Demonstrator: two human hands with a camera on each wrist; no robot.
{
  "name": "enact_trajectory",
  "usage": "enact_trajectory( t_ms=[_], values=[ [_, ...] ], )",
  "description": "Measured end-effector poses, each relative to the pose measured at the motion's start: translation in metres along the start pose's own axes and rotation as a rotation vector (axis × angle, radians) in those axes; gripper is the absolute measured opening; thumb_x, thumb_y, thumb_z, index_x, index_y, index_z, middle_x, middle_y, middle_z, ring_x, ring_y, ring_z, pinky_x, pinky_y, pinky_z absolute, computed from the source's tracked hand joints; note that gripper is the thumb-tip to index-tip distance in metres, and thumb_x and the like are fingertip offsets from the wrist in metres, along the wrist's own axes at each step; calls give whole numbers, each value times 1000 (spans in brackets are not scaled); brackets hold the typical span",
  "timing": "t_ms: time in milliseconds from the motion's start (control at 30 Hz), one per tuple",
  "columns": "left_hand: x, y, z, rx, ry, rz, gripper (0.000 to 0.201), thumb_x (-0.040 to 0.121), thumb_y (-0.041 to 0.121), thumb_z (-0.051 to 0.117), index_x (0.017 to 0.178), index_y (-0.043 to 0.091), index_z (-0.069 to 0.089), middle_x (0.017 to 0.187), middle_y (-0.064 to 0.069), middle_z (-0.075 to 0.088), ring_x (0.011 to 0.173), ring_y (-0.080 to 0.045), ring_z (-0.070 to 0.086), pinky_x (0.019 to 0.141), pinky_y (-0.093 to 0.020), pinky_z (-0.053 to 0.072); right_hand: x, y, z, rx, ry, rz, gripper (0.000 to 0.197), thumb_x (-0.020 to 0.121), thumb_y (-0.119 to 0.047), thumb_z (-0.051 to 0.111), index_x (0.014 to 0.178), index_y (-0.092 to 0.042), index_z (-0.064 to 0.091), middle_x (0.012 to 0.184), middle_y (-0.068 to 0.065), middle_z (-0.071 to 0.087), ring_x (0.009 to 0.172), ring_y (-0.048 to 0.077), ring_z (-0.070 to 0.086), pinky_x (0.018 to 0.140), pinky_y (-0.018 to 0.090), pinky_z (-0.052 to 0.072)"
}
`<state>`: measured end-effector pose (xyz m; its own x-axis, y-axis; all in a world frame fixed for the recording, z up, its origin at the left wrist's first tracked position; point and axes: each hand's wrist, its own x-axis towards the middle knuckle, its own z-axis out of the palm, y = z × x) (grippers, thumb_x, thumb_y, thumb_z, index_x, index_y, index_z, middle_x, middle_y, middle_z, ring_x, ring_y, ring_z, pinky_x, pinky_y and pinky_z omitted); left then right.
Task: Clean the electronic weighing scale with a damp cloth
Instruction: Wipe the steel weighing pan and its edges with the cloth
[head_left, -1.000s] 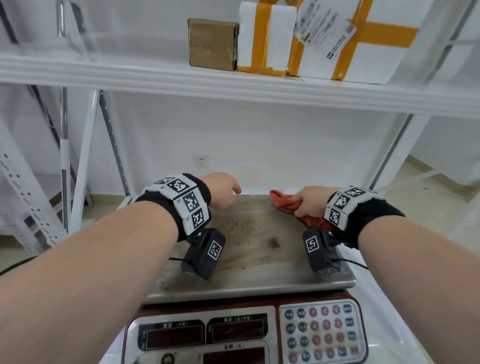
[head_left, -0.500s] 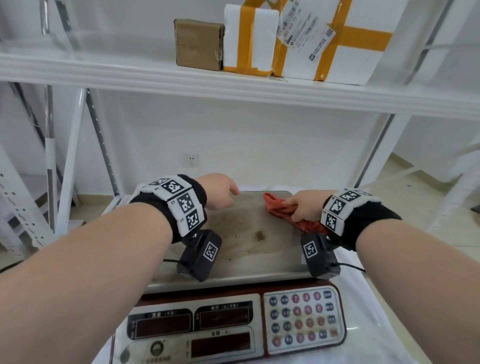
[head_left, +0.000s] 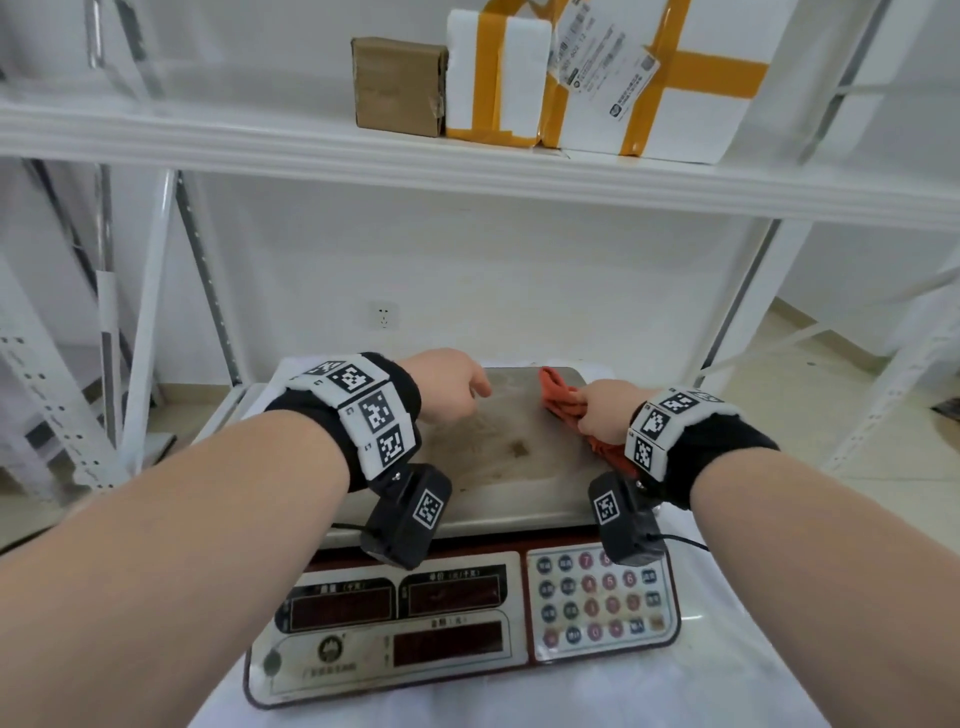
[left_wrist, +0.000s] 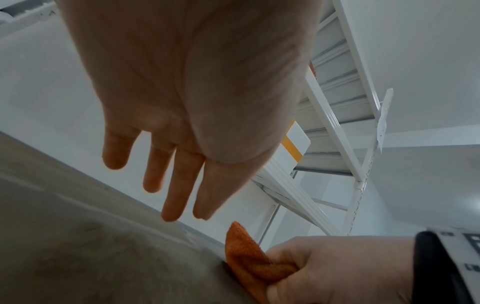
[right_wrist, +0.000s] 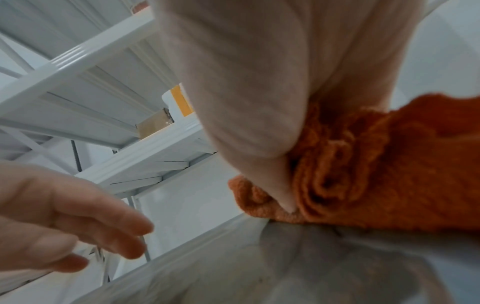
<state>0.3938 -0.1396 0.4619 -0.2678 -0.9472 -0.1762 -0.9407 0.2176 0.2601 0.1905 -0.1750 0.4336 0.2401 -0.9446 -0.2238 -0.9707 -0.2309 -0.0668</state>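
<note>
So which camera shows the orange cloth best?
The right wrist view: the orange cloth fills it, folds clear, gripped by the right hand. The head view shows it partly hidden behind that hand; the left wrist view catches only a corner.

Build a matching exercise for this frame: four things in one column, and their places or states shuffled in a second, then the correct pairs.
Things:
1. orange cloth
2. left hand
3. brown box
4. keypad

Places or states:
A. on the upper shelf, beside the taped white parcels
B. bunched in the right hand, on the scale's platter
C. on the scale's front panel, right of the displays
D. fingers relaxed, holding nothing, over the platter

Pairs: 1-B, 2-D, 3-A, 4-C
</note>
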Motion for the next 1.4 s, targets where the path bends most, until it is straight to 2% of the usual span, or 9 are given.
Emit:
enact_trajectory(
  t_ms=[100, 233, 433, 600, 733, 967, 1067, 1200, 1400],
  values=[
    [-8, -3, 1, -3, 11, -6, 42, 93, 9, 44, 133, 19, 52, 132, 0, 57, 121, -18, 52, 103, -28, 39, 6, -2, 7, -34, 5, -11, 43, 89, -22, 50, 132, -26, 54, 127, 3, 60, 114, 23, 59, 90, 31, 48],
    [-11, 0, 4, -1, 29, 24, 40, 93, 9, 46, 131, 18, 55, 131, 0, 58, 121, -18, 52, 101, -26, 38, -17, -9, 5, 161, -124, -182, 54, 90, -4, 51, 136, -34, 49, 135, -10, 53, 125, 11, 51, 96, 16, 38],
    [-24, 18, 11, 59, -25, 141, 40, 93, 9, 45, 127, 24, 58, 131, 3, 57, 120, -16, 52, 98, -24, 39, -11, 0, 17, 25, 43, 45, 39, 93, -18, 46, 131, -15, 54, 127, 7, 60, 115, 26, 58, 89, 31, 46],
    [-37, 26, 21, 141, -106, 246, 44, 89, 8, 49, 126, 29, 59, 133, 4, 55, 121, -16, 50, 101, -28, 40, -27, -6, 18, 115, -15, -197, 50, 94, -6, 45, 137, -31, 47, 144, -11, 44, 134, 10, 39, 110, 19, 28],
    [-42, 37, 35, 142, -140, 323, 41, 90, 10, 46, 123, 29, 62, 127, 5, 60, 116, -15, 54, 101, -28, 41, -41, -1, 22, 243, -13, -215, 56, 93, 5, 42, 138, -27, 45, 144, -14, 43, 136, 5, 35, 99, 6, 21],
    [-53, 35, 48, 122, -84, 320, 41, 92, 10, 44, 126, 25, 61, 131, 5, 58, 121, -15, 51, 102, -25, 38, -25, 1, 34, 14, 45, -40, 62, 91, -13, 42, 147, -34, 26, 151, -4, 35, 132, 21, 44, 104, 30, 36],
    [-54, 35, 53, 125, -55, 338, 40, 90, 12, 45, 125, 24, 62, 128, 5, 61, 119, -15, 53, 103, -26, 39, -45, -6, 33, 53, 36, -173, 63, 93, -3, 36, 146, -36, 27, 153, -11, 28, 135, 15, 39, 105, 20, 29],
    [-52, 35, 55, 158, -63, 359, 40, 90, 14, 46, 125, 25, 61, 125, 3, 63, 116, -17, 53, 101, -26, 40, -65, 3, 36, 347, 110, -236, 58, 91, 1, 40, 135, -37, 47, 135, -21, 44, 110, 4, 48, 76, 3, 36],
    [-52, 31, 59, 174, -70, 334, 42, 91, 16, 48, 131, 24, 55, 133, 5, 57, 125, -20, 44, 108, -35, 34, -40, 11, 49, 174, 155, -61, 65, 86, -10, 38, 141, -45, 33, 148, -11, 39, 128, 19, 48, 103, 32, 41]
  ],
)
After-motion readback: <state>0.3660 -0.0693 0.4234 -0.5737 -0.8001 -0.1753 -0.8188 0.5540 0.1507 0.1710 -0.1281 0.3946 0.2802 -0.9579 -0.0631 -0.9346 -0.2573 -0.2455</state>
